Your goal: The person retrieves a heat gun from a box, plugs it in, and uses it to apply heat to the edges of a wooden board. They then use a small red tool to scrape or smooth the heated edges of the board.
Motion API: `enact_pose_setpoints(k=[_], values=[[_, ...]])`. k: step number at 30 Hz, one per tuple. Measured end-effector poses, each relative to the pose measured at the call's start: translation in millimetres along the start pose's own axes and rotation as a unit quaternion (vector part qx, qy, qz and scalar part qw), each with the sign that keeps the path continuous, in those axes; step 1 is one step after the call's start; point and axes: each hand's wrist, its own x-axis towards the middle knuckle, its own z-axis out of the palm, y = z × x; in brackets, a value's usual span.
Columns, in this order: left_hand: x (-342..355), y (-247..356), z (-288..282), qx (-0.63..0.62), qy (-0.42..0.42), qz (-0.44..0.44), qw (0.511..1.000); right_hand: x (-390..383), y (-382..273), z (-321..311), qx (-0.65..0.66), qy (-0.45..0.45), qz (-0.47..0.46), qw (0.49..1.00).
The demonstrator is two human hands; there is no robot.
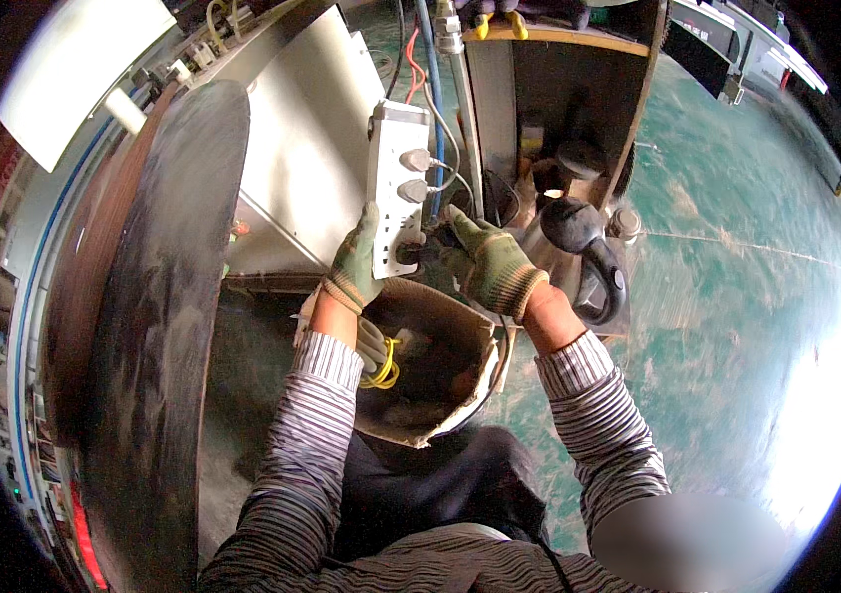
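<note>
A long white power strip (396, 148) stands nearly upright in front of me, with two grey plugs (414, 174) in its upper sockets. My left hand (354, 259), in a green work glove, is closed around the strip's lower left edge. On the other side, my gloved right hand (496, 265) grips a black plug (426, 253) against the lowest sockets. How far its pins are in cannot be seen. Thin cords (453, 158) run from the grey plugs behind the strip.
Below my hands sits an open cardboard box (440, 400) with a yellow cord bundle (384, 368) at its left. A wooden cabinet (569, 99) stands beyond, a black rounded object with a curved handle (598, 259) to the right. A dark board edge (159, 326) rises on the left.
</note>
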Motion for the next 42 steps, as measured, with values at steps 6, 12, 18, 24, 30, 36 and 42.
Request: enact_pose_setpoints(k=[6, 12, 18, 24, 30, 36, 42], values=[[-3.4, 0.9, 0.2, 0.034, 0.003, 0.007, 0.999, 10.0, -21.5, -10.7, 0.224, 0.000, 0.157, 0.962], [-4.8, 2.2, 4.6, 0.042, 0.010, -0.005, 0.999, 18.8, -17.3, -9.6, 0.005, -0.027, 0.066, 0.997], [-5.9, 3.4, 2.1, 0.060, -0.008, 0.000, 0.998, 33.7, -18.5, -8.4, 0.011, -0.037, 0.045, 0.998], [2.2, -2.7, -2.9, 0.143, -0.019, 0.028, 0.989, 54.6, -45.4, -20.4, -0.192, -0.115, 0.014, 0.975], [13.1, -26.5, -12.8, 0.014, 0.012, 0.034, 0.999, 69.0, -52.3, -6.8, -0.244, -0.123, 0.065, 0.960], [26.8, -28.5, -36.6, 0.272, 0.075, 0.108, 0.953, 56.9, -29.1, 6.1, -0.168, -0.043, 0.056, 0.983], [-125.7, -5.4, -45.8, 0.239, 0.179, 0.110, 0.948, 22.7, -14.4, 19.6, -0.204, 0.079, 0.029, 0.975]])
